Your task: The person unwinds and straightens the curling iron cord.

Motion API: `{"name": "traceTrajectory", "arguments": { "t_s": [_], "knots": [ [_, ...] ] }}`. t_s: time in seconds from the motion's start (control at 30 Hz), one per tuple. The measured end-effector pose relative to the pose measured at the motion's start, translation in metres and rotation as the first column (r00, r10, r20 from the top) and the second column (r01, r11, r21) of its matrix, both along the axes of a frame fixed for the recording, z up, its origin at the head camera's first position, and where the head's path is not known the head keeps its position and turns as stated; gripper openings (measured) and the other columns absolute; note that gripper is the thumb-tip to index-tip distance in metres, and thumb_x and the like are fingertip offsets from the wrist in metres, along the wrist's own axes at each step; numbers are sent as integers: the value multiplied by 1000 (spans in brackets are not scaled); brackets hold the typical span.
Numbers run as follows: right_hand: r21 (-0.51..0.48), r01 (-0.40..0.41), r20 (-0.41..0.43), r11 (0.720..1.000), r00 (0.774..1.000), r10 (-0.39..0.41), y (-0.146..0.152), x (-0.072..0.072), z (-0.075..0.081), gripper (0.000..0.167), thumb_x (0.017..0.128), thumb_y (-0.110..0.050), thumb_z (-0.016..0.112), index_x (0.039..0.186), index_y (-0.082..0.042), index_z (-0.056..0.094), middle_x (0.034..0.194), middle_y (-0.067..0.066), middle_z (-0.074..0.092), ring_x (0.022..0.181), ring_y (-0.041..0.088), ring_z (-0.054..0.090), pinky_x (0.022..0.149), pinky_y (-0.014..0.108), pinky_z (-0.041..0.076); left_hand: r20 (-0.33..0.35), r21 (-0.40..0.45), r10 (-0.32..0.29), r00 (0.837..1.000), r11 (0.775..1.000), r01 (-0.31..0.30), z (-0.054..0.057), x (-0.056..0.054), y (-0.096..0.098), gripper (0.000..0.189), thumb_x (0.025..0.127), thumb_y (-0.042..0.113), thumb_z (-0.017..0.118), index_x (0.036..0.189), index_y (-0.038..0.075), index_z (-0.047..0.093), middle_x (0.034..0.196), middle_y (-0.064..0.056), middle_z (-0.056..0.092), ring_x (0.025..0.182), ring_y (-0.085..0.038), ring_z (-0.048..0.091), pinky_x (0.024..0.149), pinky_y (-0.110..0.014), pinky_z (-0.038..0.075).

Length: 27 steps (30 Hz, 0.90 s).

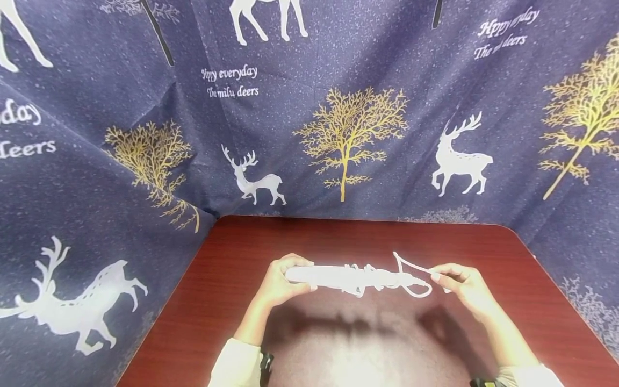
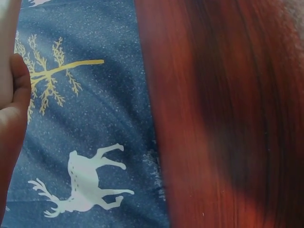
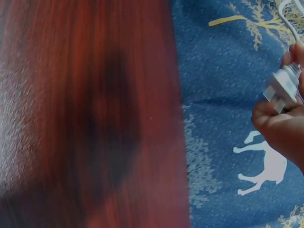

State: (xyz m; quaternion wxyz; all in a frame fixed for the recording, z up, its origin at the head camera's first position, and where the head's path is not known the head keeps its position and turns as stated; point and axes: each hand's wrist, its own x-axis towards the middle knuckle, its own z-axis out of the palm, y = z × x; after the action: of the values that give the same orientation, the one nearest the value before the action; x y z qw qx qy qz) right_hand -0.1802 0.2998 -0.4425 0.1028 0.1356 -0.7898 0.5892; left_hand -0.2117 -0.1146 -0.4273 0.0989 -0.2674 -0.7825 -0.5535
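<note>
In the head view, my left hand grips the left end of a long white power strip, thumb below and fingers above. The strip is held level over the table, with its white cord wound about its right part and looping out at the right end. My right hand holds the cord's free end. In the right wrist view a white plug with flat prongs shows between its fingers. Only part of the left hand enters the left wrist view, at the left edge.
Below the hands lies a reddish-brown wooden table, with a bright glare near its front and shadows of both arms. A blue cloth printed with white deer and yellow trees hangs behind and beside it.
</note>
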Motion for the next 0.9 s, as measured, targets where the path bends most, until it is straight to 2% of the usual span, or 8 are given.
{"name": "traceTrajectory", "arguments": {
  "t_s": [0.1,0.2,0.3,0.37,0.47,0.57,0.73,0.9],
  "knots": [
    [-8,7,-19,1000,1000,-7,-3,2,6,13,85,3,62,97,3,67,88,-8,69,76,5,59,58,26,48,9,-4,6,1000,1000,-6,-13,-8,-3,42,58,6,87,96,17,72,92,8,64,82,-14,59,70,-30,47],
    [-59,-30,-39,998,999,28,-6,5,11,15,85,8,59,96,3,68,89,-6,68,76,7,58,58,26,47,-12,4,8,1000,1000,-8,-17,-12,-6,42,58,9,87,97,18,72,92,8,64,82,-15,59,70,-30,47],
    [-109,-126,-88,986,989,117,-7,7,14,22,82,16,56,95,2,68,88,-3,67,74,8,57,57,25,47,-31,14,20,999,1000,-20,-19,-13,-8,42,59,10,87,98,17,72,93,6,65,82,-17,59,69,-31,47],
    [-123,-215,-118,969,972,201,-7,8,13,27,80,19,55,96,2,67,87,0,66,74,9,56,58,24,46,-36,21,34,999,999,-34,-20,-13,-9,42,59,10,86,99,14,72,93,5,65,82,-17,59,69,-30,47],
    [-99,-313,-112,944,947,302,-6,10,11,29,79,20,56,97,0,67,88,1,65,77,11,57,61,24,46,-18,32,63,998,998,-62,-19,-12,-10,43,59,7,87,99,12,72,92,5,65,82,-16,59,70,-29,47],
    [-57,-362,-59,931,932,358,-5,12,4,27,79,17,58,96,-3,66,88,1,66,81,11,59,64,26,48,-23,51,70,997,996,-68,-10,-6,-9,42,59,3,86,98,7,71,91,2,65,81,-17,59,68,-28,47],
    [-43,-423,25,905,905,424,-3,13,-7,26,80,14,59,94,-7,65,82,2,65,74,9,59,58,29,49,-42,61,61,997,996,-58,13,6,-7,41,60,-3,83,98,-1,69,91,-6,65,81,-19,59,69,-29,47],
    [-98,-456,114,885,878,465,-1,12,-13,25,85,10,54,101,-6,65,80,1,65,68,6,58,52,30,47,-42,44,77,996,996,-75,20,7,-6,42,61,-1,83,100,0,70,93,-4,65,83,-18,59,71,-30,47]
  ]
}}
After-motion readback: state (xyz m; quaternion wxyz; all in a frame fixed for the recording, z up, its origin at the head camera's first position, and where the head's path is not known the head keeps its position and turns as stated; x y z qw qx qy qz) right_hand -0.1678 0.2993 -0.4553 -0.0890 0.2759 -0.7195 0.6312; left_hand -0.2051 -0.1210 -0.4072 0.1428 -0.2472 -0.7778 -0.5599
